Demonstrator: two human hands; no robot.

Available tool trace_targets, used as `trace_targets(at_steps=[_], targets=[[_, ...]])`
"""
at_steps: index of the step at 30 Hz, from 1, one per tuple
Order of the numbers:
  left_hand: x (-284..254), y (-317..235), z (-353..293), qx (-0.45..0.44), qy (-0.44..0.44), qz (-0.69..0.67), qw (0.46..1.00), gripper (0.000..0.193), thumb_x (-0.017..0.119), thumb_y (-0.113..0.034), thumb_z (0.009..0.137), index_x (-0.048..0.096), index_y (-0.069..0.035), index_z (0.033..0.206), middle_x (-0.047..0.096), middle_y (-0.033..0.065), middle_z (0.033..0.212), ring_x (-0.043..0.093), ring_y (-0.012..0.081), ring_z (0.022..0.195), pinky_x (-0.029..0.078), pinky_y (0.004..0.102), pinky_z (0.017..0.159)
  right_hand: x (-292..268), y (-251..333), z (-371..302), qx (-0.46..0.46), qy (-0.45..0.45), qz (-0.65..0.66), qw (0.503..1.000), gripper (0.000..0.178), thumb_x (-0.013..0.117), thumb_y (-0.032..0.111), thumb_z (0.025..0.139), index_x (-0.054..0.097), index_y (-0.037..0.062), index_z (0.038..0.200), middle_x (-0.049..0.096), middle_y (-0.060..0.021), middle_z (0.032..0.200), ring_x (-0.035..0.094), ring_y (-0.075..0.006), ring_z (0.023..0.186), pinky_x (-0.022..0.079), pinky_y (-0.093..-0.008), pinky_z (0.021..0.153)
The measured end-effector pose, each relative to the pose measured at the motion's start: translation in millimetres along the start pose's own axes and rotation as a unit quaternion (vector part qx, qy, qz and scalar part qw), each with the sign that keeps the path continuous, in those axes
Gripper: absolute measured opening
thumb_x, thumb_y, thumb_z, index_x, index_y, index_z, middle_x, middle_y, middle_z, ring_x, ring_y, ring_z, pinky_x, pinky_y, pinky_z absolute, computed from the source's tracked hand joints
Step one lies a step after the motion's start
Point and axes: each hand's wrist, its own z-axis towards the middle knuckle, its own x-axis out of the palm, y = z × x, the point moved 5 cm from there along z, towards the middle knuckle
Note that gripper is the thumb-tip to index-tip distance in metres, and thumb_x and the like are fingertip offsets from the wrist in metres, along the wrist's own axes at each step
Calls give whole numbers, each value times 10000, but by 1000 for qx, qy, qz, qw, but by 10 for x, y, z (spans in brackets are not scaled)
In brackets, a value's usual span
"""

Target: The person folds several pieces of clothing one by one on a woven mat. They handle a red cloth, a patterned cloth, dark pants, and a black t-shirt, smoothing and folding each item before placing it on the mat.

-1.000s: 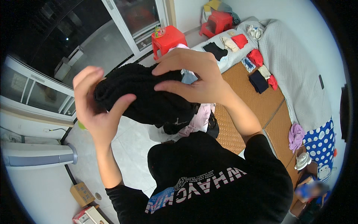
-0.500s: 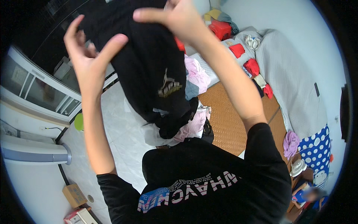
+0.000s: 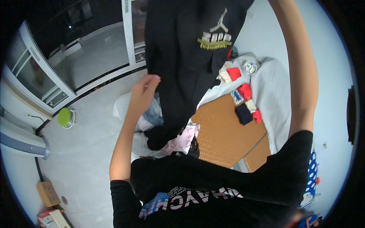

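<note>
A long black pair of trousers (image 3: 178,64) with a pale printed figure and yellow lettering hangs in front of me, its upper end cut off by the top of the picture. Its lower end droops to a bunched cuff over the clothes pile. My left hand (image 3: 146,89) pinches the left edge about halfway down, fingers closed together. My right forearm reaches up at the right, and the hand itself is past the top edge. Beneath the trousers lie pink clothing (image 3: 182,140) and blue denim (image 3: 154,112), partly covered.
A brown woven mat (image 3: 224,129) covers the bed to the right, with folded red clothes (image 3: 245,91) and a dark folded piece (image 3: 243,114) on it. A grey quilt (image 3: 266,87) runs along the wall. At left stand a green stool (image 3: 64,117) and a cardboard box (image 3: 48,193).
My left hand has come down from the top and closed on the trousers' edge. My right hand has risen out of view. The trousers have spread out and moved right.
</note>
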Motion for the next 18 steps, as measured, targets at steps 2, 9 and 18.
trace_targets(at_steps=[2, 9, 18], targets=[[122, 8, 48, 22, -50, 34, 998, 389, 658, -267, 882, 597, -20, 1177, 652, 116, 1055, 606, 192, 983, 458, 298, 832, 48, -77, -24, 31, -10, -1, 999, 312, 744, 115, 809, 612, -10, 1063, 663, -71, 947, 635, -146, 840, 524, -287, 769], [569, -397, 286, 44, 30, -242, 969, 426, 702, -234, 860, 568, 8, 1183, 657, 44, 944, 585, 102, 842, 452, 246, 750, -391, -231, -297, 93, -119, 40, 988, 356, 729, 120, 814, 581, -13, 1109, 657, -92, 1011, 641, -177, 873, 526, -314, 787], [843, -908, 273, -60, 98, -529, 841, 582, 585, -269, 927, 403, 88, 1350, 489, 141, 1376, 455, 215, 1272, 301, 325, 1109, -1280, -690, -428, 122, -148, 49, 980, 286, 672, 148, 877, 623, -1, 1117, 678, -82, 1062, 651, -170, 970, 500, -286, 883]])
